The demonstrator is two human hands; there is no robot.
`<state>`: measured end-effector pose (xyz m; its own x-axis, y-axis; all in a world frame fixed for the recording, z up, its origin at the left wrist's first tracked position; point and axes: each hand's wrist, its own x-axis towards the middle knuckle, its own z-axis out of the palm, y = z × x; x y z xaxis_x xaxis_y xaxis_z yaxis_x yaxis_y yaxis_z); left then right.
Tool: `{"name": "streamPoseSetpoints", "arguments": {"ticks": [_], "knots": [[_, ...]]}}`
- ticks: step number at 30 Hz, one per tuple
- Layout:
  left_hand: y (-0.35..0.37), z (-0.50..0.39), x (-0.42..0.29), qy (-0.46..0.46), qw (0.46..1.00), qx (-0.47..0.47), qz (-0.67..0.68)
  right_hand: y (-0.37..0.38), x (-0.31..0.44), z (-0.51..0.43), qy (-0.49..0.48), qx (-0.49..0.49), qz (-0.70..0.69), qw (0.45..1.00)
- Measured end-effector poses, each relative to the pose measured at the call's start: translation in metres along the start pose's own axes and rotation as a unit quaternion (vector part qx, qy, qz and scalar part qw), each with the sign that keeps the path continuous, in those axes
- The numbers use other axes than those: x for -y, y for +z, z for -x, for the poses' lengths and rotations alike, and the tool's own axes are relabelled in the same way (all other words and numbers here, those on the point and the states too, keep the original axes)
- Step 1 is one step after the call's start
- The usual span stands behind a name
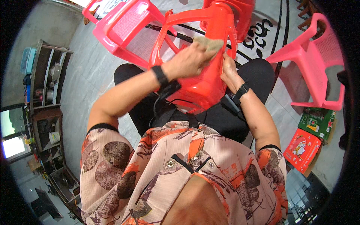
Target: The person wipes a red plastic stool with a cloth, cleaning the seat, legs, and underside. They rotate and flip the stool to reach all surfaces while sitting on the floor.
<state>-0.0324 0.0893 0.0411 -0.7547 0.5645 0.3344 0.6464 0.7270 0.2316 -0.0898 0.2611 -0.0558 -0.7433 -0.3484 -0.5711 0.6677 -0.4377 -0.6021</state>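
Observation:
A glossy red plastic stool or chair lies tilted between my knees, its open frame pointing away from me. My left hand presses a folded beige cloth against the red plastic. That hand is slightly blurred, and its palm is hidden. On the other side, my right hand grips the edge of the red piece, with the thumb along the near face and the other fingers partly hidden.
A pink plastic chair stands far left, and another stands right. Behind is more red plastic furniture. Green and red printed boxes lie at right. Shelving lines the left. A black cable crosses my lap.

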Motion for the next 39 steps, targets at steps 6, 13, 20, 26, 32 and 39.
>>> {"name": "streamPoseSetpoints", "arguments": {"ticks": [6, 13, 20, 26, 32, 39], "knots": [[-0.044, 0.108, -0.058, -0.155, 0.977, 0.078, 0.127, -0.002, -0.003, 0.006, -0.018, -0.018, 0.027, 0.999], [-0.052, 0.168, -0.018, -0.357, 0.927, -0.02, 0.114, 0.003, 0.001, 0.007, -0.013, -0.026, 0.035, 0.999], [-0.006, 0.083, -0.056, -0.13, 0.961, -0.005, 0.244, -0.009, -0.001, 0.002, -0.044, -0.012, 0.11, 0.993], [-0.002, 0.091, -0.053, -0.17, 0.977, -0.016, 0.129, -0.007, 0.008, 0.004, -0.021, -0.018, 0.042, 0.999], [-0.029, 0.168, -0.001, -0.385, 0.905, -0.1, 0.149, 0.002, 0.016, 0.011, -0.054, -0.072, 0.009, 0.996], [-0.008, 0.127, -0.04, -0.23, 0.943, -0.074, 0.23, 0.003, 0.009, 0.002, -0.066, -0.076, 0.027, 0.995]]}}
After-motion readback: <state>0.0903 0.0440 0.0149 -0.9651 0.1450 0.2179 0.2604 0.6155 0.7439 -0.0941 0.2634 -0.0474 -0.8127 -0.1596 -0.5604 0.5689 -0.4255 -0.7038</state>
